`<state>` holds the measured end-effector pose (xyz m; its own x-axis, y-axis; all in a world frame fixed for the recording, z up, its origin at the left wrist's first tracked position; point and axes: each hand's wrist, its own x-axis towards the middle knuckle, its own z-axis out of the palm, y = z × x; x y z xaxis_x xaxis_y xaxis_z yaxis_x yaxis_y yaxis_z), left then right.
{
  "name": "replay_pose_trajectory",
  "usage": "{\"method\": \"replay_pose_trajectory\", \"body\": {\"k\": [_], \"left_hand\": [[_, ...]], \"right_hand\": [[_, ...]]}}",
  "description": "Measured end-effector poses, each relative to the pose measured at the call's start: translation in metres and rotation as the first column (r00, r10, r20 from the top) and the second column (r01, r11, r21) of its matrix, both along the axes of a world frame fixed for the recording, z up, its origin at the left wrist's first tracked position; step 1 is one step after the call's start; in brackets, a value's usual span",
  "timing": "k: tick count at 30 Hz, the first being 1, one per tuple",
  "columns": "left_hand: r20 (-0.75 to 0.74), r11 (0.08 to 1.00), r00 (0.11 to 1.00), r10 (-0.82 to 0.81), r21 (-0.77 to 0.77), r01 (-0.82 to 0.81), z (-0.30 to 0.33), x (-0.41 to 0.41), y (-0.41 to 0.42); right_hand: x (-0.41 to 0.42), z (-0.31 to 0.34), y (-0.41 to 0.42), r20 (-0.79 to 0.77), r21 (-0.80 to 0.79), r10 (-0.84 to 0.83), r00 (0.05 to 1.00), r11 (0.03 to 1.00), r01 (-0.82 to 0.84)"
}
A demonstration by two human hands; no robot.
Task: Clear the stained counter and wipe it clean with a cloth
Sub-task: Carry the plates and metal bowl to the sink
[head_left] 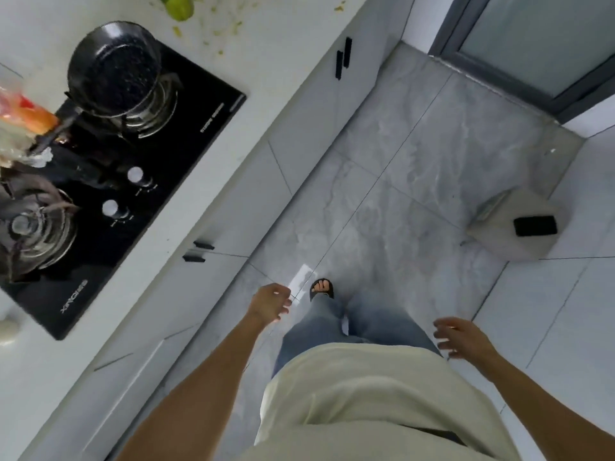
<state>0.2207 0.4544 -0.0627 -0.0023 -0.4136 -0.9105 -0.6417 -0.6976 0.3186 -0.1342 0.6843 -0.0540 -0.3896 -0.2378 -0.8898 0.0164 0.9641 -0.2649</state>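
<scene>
Both hands hang loose and empty, left hand (pixel 270 301) low centre, right hand (pixel 461 337) lower right, because the stained counter (pixel 266 38), upper centre, awaits clearing.

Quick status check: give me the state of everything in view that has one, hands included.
Left hand: open, holding nothing, hanging over the floor.
Right hand: open, holding nothing.
Counter: still stained with yellow-green bits.
Black pot: upright on the far burner, no lid.
Near burner: bare, no flame seen.
Green object: on counter, cropped.
</scene>
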Motion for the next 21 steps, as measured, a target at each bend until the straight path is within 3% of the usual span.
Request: {"method": "replay_pose_trajectory", "body": {"k": [6, 11, 18, 21], "left_hand": [[-0.067, 0.977, 0.980, -0.188, -0.110, 0.180, 0.010, -0.086, -0.084], [-0.032, 0.958, 0.962, -0.271, -0.104, 0.267, 0.000, -0.140, -0.114], [0.090, 0.966, 0.963, -0.255, -0.026, 0.258, -0.005, -0.172, -0.136], [0.090, 0.992, 0.990, -0.107, 0.069, 0.101, -0.005, -0.176, -0.143]], "right_hand": [[-0.019, -0.003, 0.016, -0.007, 0.125, -0.145, 0.989, 0.982, 0.144], [-0.064, -0.008, -0.024, -0.028, 0.119, -0.083, 0.996, 0.989, 0.085], [-0.167, -0.007, -0.137, 0.004, -0.024, -0.121, 0.993, 0.992, 0.121], [-0.209, -0.004, -0.194, -0.020, -0.100, -0.074, 0.997, 0.992, 0.072]]}}
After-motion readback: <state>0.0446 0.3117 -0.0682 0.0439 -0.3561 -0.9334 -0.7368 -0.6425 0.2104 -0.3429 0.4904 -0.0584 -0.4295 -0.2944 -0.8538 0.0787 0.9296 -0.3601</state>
